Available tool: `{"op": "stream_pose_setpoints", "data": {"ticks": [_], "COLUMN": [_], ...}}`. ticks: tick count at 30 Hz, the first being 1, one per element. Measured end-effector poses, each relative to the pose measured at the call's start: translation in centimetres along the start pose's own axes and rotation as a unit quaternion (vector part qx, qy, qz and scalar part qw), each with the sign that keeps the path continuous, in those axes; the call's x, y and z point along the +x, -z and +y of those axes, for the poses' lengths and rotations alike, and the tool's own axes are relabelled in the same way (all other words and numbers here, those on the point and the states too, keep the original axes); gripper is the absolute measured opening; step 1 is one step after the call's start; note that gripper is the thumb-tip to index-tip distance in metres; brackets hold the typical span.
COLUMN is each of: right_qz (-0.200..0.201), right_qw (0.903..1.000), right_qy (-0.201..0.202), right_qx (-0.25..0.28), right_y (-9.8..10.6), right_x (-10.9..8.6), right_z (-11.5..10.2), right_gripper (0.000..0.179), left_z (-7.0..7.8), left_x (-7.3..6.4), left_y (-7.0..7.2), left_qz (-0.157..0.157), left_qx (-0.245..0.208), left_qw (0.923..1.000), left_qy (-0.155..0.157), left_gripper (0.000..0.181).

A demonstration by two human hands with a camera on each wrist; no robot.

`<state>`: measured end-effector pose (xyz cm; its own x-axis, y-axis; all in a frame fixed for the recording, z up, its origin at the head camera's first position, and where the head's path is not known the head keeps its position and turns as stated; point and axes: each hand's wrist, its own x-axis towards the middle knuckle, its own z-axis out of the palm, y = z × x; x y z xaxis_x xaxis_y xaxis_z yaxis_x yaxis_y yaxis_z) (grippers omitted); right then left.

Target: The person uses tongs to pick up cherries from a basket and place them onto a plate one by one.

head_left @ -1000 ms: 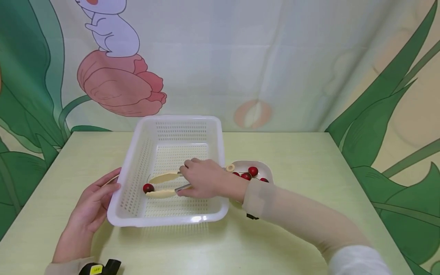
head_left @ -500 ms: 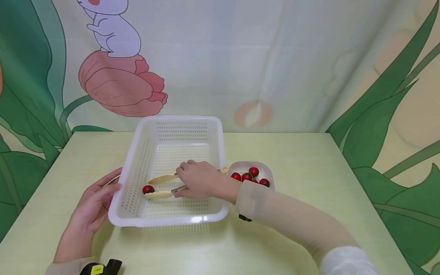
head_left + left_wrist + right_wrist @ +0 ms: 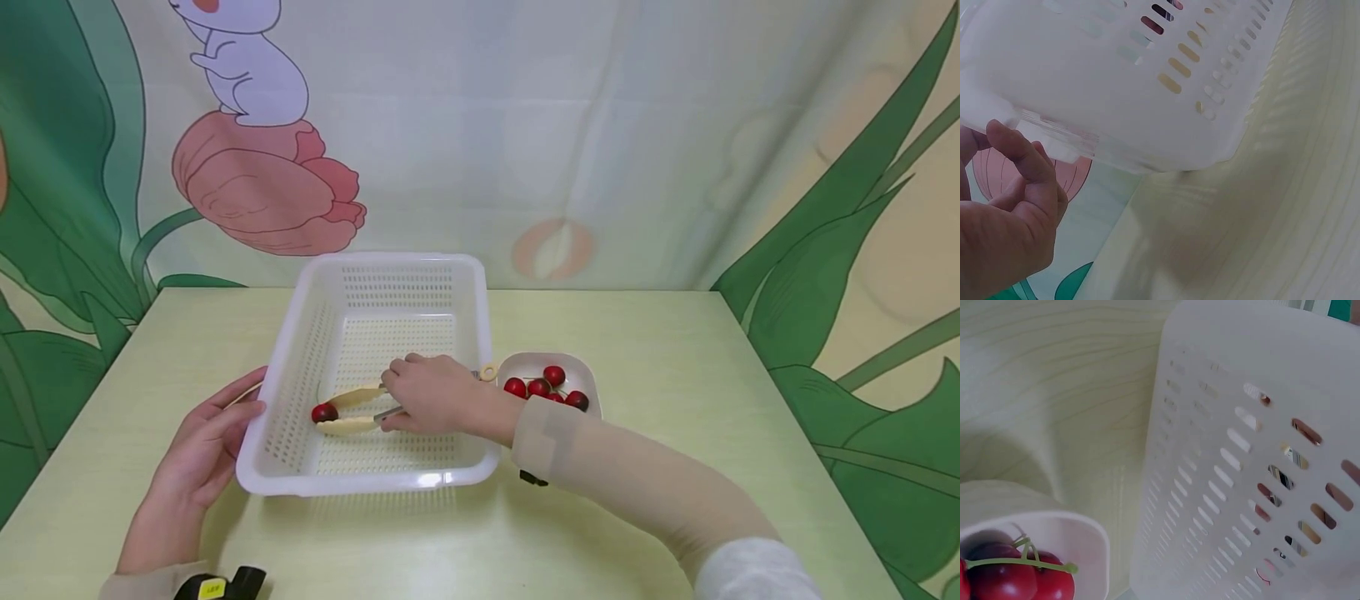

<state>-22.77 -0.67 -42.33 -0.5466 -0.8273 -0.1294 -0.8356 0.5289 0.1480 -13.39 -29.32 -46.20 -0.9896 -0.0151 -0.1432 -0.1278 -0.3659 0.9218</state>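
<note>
In the head view, my left hand (image 3: 198, 454) holds the left rim of a white perforated plastic basket (image 3: 367, 481), thumb above and fingers below. The left wrist view shows that hand (image 3: 1019, 206) at the basket's rim (image 3: 1104, 94). Reaching inside the basket, my right hand (image 3: 435, 394) grips a pair of tongs (image 3: 348, 426) with cream tips and metal arms. A dark red cherry (image 3: 324, 413) with a thin stem lies between the tong tips, near the basket's left wall. The right wrist view has the basket's side wall (image 3: 1229, 456); my right hand shows there only in bits through the slots.
Right of the basket stands a small pale bowl (image 3: 583, 367) with several red cherries (image 3: 554, 376), partly covered by my right forearm. In the right wrist view, cherries with green stems (image 3: 1004, 578) sit in that bowl. A pale wooden table (image 3: 675, 350) meets a printed curtain behind.
My right hand has shifted slightly left, uncovering more of the bowl. The upper tong tip has come down, so the tips stand closer around the cherry. My left hand keeps its hold.
</note>
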Motion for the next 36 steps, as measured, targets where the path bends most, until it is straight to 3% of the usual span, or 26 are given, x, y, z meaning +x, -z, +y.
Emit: {"op": "stream_pose_setpoints", "data": {"ticks": [13, 18, 27, 36], "right_qz": [0.025, 0.031, 0.085, 0.091], "right_qw": [0.9993, 0.9992, 0.9963, 0.9954], "right_qy": [0.007, 0.002, -0.003, -0.026], "right_qx": [-0.028, -0.023, -0.012, 0.015], "right_y": [1.0, 1.9, 2.9, 3.2], "right_x": [-1.2, -2.1, -3.6, -4.5], "right_z": [0.4, 0.8, 1.8, 2.6], "right_gripper": [0.059, 0.061, 0.058, 0.058], "left_z": [0.2, 0.2, 0.1, 0.0], "left_x": [0.0, 0.1, 0.1, 0.0], "left_y": [-0.1, -0.1, 0.0, -0.1], "left_qz": [0.000, 0.002, -0.002, -0.013], "left_qx": [-0.003, -0.002, -0.017, -0.028], "left_qw": [1.0000, 1.0000, 0.9998, 0.9995], "left_qy": [0.006, 0.008, 0.011, 0.006], "left_gripper": [0.035, 0.036, 0.036, 0.035]}}
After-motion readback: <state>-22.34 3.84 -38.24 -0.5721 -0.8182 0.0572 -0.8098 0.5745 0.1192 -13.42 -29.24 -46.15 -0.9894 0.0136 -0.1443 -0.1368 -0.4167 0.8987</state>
